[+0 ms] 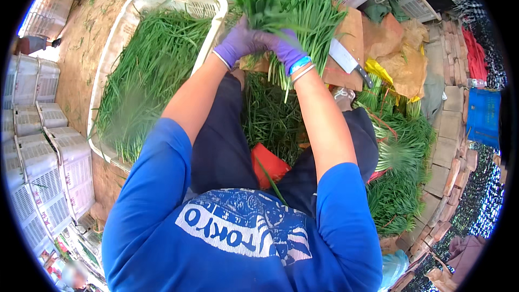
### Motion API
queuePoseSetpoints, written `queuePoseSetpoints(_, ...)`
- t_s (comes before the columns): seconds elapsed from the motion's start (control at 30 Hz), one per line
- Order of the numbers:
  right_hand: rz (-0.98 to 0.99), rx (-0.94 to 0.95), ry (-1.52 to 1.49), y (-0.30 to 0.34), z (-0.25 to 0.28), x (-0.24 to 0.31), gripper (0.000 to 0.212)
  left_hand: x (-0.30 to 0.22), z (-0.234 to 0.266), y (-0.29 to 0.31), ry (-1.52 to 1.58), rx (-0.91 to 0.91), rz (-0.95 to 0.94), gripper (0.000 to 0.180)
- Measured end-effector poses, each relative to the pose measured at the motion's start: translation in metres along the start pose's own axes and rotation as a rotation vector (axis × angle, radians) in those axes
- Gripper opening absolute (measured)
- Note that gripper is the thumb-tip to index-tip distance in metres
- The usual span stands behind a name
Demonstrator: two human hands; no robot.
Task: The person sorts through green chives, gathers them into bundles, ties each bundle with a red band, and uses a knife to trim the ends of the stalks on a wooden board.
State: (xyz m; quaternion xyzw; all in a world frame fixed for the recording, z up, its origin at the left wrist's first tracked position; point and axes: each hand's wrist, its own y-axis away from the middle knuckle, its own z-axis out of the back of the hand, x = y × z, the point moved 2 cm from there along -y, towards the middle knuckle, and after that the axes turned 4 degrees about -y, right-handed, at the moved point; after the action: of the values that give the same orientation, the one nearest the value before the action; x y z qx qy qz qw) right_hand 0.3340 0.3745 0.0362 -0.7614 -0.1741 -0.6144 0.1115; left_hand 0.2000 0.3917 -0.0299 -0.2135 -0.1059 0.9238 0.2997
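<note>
1. Chive bunch, raised at top centre, leaves fanned outward, lower end hidden by gloves; some motion blur.
2. Left hand and right hand, both purple-gloved, close together, clamped around bunch; exact finger placement, cannot tell.
3. Done, by the look of it: heap of bundled chives at right, some with red ties. Count unclear.
4. Left to do, probably: bunch in hand, no tie visible on it; loose chives filling much of white plastic crate at left; more chives laid over brown board just beyond right hand. Likely mid-job.
5. On board: kitchen knife, black handle past board edge, near right wrist; possible hazard.
6. In the way, maybe: crate rim near left forearm; leaf litter between legs, red scrap near lap.
7. Farther out: yellow plastic, brown sheet, brick edging, blue box right; stacked white crates far left.
</note>
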Motion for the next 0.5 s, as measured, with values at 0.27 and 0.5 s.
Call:
queuePoseSetpoints(0.27,0.127,0.111,-0.364,0.007,-0.056,0.084,0.068,-0.066,0.091,-0.010,0.865,-0.290,0.428,0.053)
queuePoseSetpoints(0.5,0.525,0.429,-0.710,0.104,-0.047,0.210,0.061,-0.060,0.177,0.060,1.895,-0.641,0.065,0.071)
